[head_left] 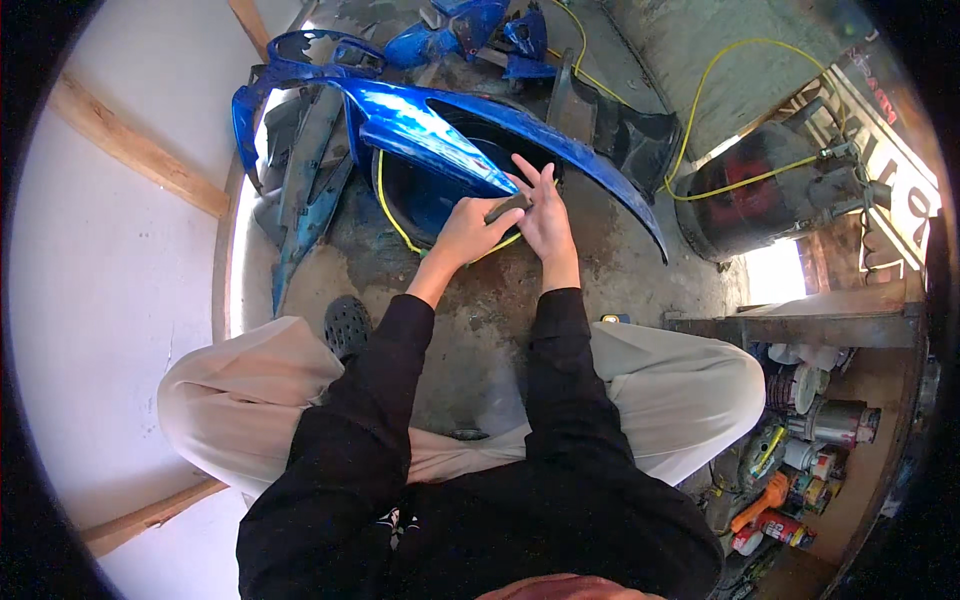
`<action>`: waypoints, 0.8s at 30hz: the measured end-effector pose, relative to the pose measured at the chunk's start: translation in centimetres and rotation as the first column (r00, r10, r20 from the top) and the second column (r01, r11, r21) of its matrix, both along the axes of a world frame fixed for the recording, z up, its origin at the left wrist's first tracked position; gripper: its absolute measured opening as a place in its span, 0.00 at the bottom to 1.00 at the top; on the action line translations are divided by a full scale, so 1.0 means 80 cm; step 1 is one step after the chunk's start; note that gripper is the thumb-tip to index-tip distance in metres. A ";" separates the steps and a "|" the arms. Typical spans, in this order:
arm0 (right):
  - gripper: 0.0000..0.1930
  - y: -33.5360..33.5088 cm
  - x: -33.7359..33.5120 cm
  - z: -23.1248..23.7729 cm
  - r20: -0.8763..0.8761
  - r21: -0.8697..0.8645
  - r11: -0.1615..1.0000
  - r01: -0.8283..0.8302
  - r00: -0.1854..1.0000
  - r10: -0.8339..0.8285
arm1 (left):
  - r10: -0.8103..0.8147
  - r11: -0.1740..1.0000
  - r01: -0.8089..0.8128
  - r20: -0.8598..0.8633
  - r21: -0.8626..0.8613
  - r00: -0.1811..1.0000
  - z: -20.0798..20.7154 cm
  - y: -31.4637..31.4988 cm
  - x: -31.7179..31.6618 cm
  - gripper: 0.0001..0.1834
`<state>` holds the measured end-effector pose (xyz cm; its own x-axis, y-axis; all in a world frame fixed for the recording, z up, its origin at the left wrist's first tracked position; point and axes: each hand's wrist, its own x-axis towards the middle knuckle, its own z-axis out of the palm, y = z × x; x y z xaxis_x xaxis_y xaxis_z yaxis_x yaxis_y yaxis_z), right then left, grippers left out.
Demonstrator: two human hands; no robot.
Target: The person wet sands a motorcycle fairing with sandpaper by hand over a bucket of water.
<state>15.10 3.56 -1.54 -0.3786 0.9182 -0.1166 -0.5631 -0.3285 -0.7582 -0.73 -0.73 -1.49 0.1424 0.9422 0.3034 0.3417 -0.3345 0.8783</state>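
A glossy blue motorcycle body panel (415, 130) stretches in front of me, with one pointed arm ending at my hands and a longer arm curving to the right. My left hand (466, 232) is closed on a small dark flat pad (508, 208), possibly folded sandpaper, near the panel's pointed end. Beside that tip my right hand (546, 222) has its fingers stretched and apart, palm toward the pad and the tip. Whether the right palm bears the panel's weight I cannot tell. Under the panel sits a dark round basin (405, 205), partly hidden.
More blue panels (450, 35) lie at the back, and dark panel pieces (308, 185) lean at the left. A dark cylindrical tank (745, 195) with a yellow hose (690, 125) lies at the right. Cans crowd a wooden shelf (830, 325). A white wall (120, 250) borders the left.
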 end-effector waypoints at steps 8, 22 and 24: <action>0.47 -0.001 -0.003 0.002 -0.027 0.025 1.000 -0.010 1.000 0.011 | -0.006 1.000 0.006 -0.004 0.026 1.000 -0.002 0.000 -0.001 0.18; 0.44 -0.003 0.002 0.002 -0.014 -0.010 1.000 0.020 1.000 -0.020 | 0.056 0.997 -0.058 -0.028 -0.054 0.998 0.012 -0.005 0.003 0.18; 0.44 -0.002 -0.002 0.000 -0.044 0.010 1.000 0.020 0.999 -0.020 | 0.171 0.985 -0.172 0.081 -0.001 0.982 0.013 -0.004 0.006 0.18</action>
<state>14.93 3.40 -1.57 -0.3646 0.9268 -0.0906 -0.6026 -0.3090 -0.7358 -0.27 -1.05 -0.42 -0.0462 0.9488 0.3126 0.3227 -0.2819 0.9035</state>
